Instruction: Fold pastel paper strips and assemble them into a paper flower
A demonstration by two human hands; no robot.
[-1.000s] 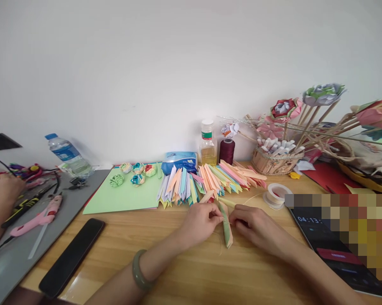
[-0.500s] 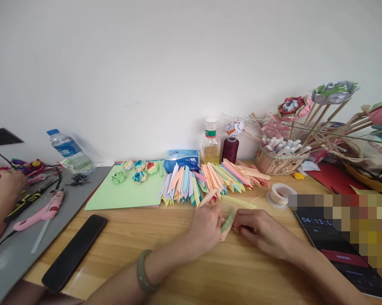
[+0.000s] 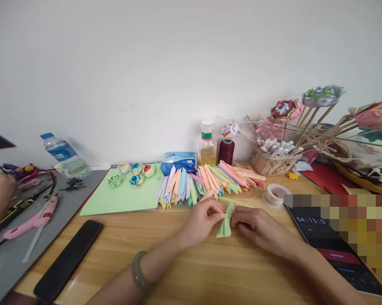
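Tabletop (image 3: pixel 184 275), green paper (image 3: pixel 225 224) lengthwise toward wall (image 3: pixel 146 76)

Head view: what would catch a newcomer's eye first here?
Probably the fan of folded paper strips in many colours, in the middle below the wall. Next, the paper flowers on sticks rising at the right from a wooden basket. Nearer, the left hand and right hand meet at a pinched green paper piece.

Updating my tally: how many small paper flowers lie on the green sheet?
5. On the green sheet, the back row has a left flower, middle flower and right flower. Nearer are an all-green flower at left and a blue-and-cream flower at right. None looks hidden.
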